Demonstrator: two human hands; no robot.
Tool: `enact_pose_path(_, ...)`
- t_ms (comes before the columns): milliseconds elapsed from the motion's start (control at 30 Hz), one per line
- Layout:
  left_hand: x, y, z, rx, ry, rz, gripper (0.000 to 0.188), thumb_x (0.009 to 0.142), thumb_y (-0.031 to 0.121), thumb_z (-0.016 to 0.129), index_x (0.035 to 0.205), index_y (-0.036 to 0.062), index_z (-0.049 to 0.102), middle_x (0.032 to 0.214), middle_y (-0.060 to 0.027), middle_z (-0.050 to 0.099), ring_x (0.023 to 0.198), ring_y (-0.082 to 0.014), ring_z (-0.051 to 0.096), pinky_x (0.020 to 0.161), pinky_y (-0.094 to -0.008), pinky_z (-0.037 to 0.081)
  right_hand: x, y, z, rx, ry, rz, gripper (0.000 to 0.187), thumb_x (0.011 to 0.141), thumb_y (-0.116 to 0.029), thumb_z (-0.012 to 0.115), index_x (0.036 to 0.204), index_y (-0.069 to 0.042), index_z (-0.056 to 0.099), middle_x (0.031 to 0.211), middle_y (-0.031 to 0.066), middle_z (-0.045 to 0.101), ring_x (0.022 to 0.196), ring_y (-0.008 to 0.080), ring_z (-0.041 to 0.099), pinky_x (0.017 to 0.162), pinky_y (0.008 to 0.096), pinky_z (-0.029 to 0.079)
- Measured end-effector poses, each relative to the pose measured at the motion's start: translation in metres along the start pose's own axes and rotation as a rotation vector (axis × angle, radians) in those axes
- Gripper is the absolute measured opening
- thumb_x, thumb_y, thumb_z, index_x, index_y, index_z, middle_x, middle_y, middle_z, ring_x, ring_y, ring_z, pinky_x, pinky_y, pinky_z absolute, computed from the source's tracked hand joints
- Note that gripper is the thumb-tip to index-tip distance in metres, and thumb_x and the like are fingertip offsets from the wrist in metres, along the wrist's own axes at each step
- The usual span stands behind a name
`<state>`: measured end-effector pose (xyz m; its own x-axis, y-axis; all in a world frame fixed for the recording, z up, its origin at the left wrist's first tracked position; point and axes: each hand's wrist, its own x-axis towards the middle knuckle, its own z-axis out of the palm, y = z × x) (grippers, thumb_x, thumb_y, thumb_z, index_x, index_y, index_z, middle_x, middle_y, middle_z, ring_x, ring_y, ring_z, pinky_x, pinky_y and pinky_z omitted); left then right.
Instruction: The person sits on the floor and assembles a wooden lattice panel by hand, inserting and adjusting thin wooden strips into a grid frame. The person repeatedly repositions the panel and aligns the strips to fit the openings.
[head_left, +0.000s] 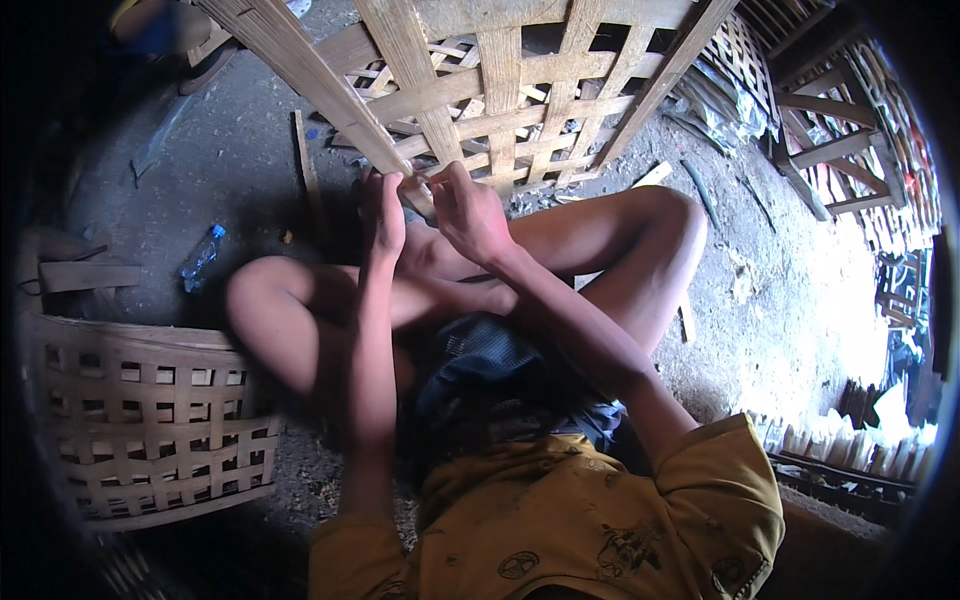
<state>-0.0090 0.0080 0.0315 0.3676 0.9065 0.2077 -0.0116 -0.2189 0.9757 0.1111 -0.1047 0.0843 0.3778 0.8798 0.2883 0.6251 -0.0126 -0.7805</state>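
A woven bamboo panel (500,85) with a flat wooden side strip (325,90) leans upright beyond my crossed legs. Its lower left corner comes down between my two hands. My left hand (385,215) is closed at the lower end of that strip, with the thumb pointing up along it. Close beside it, my right hand (472,215) has its fingers curled in a pinch at the same corner. Whatever lies between those right fingers is too small and hidden to make out.
To my left stands a woven bamboo basket (160,420). A clear plastic bottle (202,260) with a blue cap lies on the floor near my left knee, and a thin wooden stick (307,165) lies beyond. A wooden rack (840,150) stands at the far right.
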Motion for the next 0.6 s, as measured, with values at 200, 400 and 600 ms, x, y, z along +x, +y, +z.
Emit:
enact_pose_path(200, 0.002, 0.003, -0.003, 0.104, -0.033, -0.016, 0.044, 0.098, 0.030, 0.045, 0.114, -0.0007, 0.073, 0.111, -0.0243, 0.065, 0.110, -0.0373, 0.056, 0.099, -0.0466, 0.041, -0.002, 0.013, 0.005, 0.032, -0.010, 0.021, 0.013, 0.095, -0.011, 0.060, 0.103, -0.003, 0.057, 0.076, 0.0241, 0.068, 0.068, 0.0470, 0.066, 0.062, 0.0532, 0.050)
enact_pose_path(400, 0.001, -0.002, -0.003, 0.128, 0.002, 0.009, 0.043, 0.098, 0.029, 0.046, 0.111, -0.0011, 0.073, 0.111, -0.0257, 0.063, 0.111, -0.0383, 0.054, 0.100, -0.0466, 0.039, -0.013, 0.042, 0.015, 0.063, -0.066, 0.061, 0.014, 0.095, -0.012, 0.061, 0.099, 0.001, 0.061, 0.076, 0.0236, 0.068, 0.072, 0.0418, 0.069, 0.066, 0.0490, 0.051)
enact_pose_path(600, -0.002, -0.002, -0.002, 0.005, -0.039, 0.019, 0.041, 0.099, 0.029, 0.046, 0.114, -0.0008, 0.070, 0.114, -0.0251, 0.062, 0.111, -0.0381, 0.052, 0.103, -0.0470, 0.038, -0.005, -0.009, 0.002, 0.246, -0.011, 0.151, 0.016, 0.095, -0.012, 0.059, 0.095, 0.002, 0.065, 0.075, 0.0249, 0.067, 0.073, 0.0391, 0.070, 0.068, 0.0454, 0.052)
